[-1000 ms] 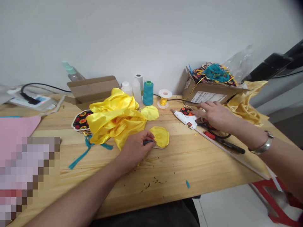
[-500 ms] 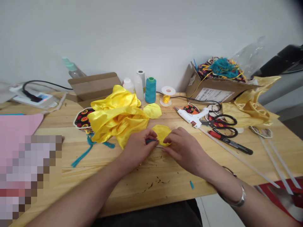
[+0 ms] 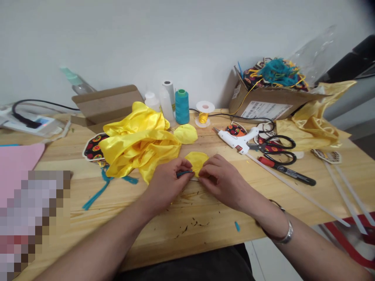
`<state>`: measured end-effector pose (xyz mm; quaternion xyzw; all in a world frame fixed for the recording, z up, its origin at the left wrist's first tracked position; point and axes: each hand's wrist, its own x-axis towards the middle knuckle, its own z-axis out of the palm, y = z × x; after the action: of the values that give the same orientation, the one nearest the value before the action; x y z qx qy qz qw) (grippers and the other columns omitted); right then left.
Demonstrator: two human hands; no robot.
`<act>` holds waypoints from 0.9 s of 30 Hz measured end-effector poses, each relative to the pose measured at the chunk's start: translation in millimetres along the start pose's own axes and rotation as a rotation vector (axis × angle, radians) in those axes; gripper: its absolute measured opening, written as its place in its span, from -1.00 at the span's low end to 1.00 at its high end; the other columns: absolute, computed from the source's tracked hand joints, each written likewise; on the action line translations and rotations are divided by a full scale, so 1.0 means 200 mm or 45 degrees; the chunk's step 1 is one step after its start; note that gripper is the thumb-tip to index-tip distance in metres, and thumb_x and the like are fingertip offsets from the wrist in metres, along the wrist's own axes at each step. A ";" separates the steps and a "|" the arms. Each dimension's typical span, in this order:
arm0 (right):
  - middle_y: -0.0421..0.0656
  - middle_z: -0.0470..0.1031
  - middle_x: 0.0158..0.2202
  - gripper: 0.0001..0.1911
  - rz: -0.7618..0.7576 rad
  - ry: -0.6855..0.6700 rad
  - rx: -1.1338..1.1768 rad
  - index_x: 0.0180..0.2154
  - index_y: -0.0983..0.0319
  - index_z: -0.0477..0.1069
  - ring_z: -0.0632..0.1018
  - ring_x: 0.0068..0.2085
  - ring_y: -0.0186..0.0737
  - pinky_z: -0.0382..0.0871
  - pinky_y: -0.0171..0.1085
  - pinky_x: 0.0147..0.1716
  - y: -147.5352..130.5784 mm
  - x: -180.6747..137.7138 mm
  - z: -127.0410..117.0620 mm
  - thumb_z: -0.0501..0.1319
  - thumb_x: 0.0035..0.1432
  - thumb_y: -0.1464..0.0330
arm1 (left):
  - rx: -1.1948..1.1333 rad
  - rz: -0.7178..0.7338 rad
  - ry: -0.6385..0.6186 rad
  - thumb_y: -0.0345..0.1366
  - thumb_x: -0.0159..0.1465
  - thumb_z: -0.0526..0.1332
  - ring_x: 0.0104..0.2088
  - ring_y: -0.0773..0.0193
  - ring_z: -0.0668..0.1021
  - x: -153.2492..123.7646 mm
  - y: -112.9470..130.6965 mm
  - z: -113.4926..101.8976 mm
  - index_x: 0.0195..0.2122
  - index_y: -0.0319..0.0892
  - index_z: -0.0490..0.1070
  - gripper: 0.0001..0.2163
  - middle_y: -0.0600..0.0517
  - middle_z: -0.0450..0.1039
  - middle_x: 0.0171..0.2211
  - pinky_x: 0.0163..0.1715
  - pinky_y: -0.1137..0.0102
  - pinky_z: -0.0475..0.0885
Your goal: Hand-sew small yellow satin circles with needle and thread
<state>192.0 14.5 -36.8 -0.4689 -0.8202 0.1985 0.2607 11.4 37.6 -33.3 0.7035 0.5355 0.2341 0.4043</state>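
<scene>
Between my two hands lies a round yellow fabric piece (image 3: 197, 160), low over the wooden table (image 3: 164, 234). My left hand (image 3: 171, 177) is closed around a small dark blue tassel-like bundle (image 3: 183, 174), whose tip reaches the fabric's edge. With fingers pinched, my right hand (image 3: 219, 177) touches the near right edge of the fabric; its fingertips are partly hidden. Just beyond lies another yellow fabric round (image 3: 186, 134). A heap of shiny yellow satin (image 3: 140, 146) sits left of my left hand, partly over a dark patterned board (image 3: 96, 147) with a teal tassel (image 3: 96, 193).
Right of my hands lie a white glue gun (image 3: 237, 139), black-handled scissors (image 3: 278, 148) and a marker (image 3: 288, 171). A teal thread cone (image 3: 182, 107), a yellow cord spool (image 3: 203, 117) and bottles (image 3: 166, 107) stand by the wall. A full cardboard box (image 3: 260, 103) is at back right.
The view has shifted slightly. My right hand has come closer to my left, and its fingers are drawn together at the fabric's edge. The left hand keeps hold of the dark blue bundle.
</scene>
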 end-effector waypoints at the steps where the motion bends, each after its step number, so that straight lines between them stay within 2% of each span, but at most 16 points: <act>1: -0.11 0.40 -0.39 -0.87 -0.003 -0.004 0.007 -0.45 0.25 0.38 0.36 -0.24 -0.19 0.30 -0.24 -0.26 0.00 0.00 0.00 0.14 0.13 0.49 | 0.001 0.002 0.000 -0.33 0.12 0.20 -0.30 0.19 0.59 0.00 0.00 0.00 -0.31 -0.15 0.42 -0.89 0.04 0.57 -0.34 -0.24 0.29 0.45; 13: -0.12 0.42 -0.41 -0.85 -0.001 -0.001 0.011 -0.48 0.25 0.39 0.37 -0.26 -0.20 0.30 -0.24 -0.26 0.00 0.01 0.01 0.15 0.13 0.51 | -0.058 0.079 0.007 -0.31 0.13 0.20 -0.28 0.20 0.59 -0.02 -0.01 0.01 -0.30 -0.14 0.43 -0.88 0.05 0.57 -0.33 -0.23 0.32 0.45; 18: -0.14 0.41 -0.43 -0.84 0.013 -0.009 0.013 -0.49 0.25 0.39 0.37 -0.28 -0.22 0.29 -0.24 -0.26 0.01 0.02 0.01 0.15 0.11 0.52 | -0.077 0.057 0.111 -0.24 0.13 0.22 -0.29 0.21 0.59 -0.05 0.02 -0.02 -0.28 -0.13 0.48 -0.84 0.05 0.59 -0.30 -0.23 0.33 0.47; 21: -0.14 0.40 -0.44 -0.83 0.020 -0.006 0.007 -0.51 0.26 0.38 0.37 -0.28 -0.23 0.28 -0.25 -0.26 0.01 0.02 0.01 0.16 0.10 0.52 | 0.046 0.063 0.208 -0.21 0.15 0.22 -0.29 0.21 0.59 -0.08 0.07 -0.06 -0.27 -0.06 0.52 -0.85 0.10 0.60 -0.30 -0.25 0.34 0.47; 24: -0.13 0.41 -0.43 -0.84 0.026 -0.002 0.003 -0.50 0.26 0.38 0.37 -0.28 -0.23 0.28 -0.25 -0.26 0.01 0.02 0.01 0.17 0.11 0.50 | 0.274 0.164 0.258 -0.21 0.17 0.19 -0.35 0.21 0.59 -0.13 0.11 -0.08 -0.30 0.02 0.54 -0.86 0.14 0.61 -0.34 -0.30 0.34 0.46; 27: -0.14 0.41 -0.43 -0.85 0.029 0.003 0.004 -0.50 0.26 0.38 0.36 -0.28 -0.22 0.28 -0.25 -0.26 0.01 0.02 0.02 0.17 0.11 0.50 | 0.559 0.286 0.275 -0.22 0.21 0.14 -0.45 0.23 0.58 -0.18 0.12 -0.06 -0.35 0.01 0.54 -0.83 0.11 0.60 -0.42 -0.40 0.38 0.42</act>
<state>189.9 18.8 -40.0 -0.4781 -0.8141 0.2022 0.2603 4.0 4.3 -3.6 0.8003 0.5320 0.2296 0.1542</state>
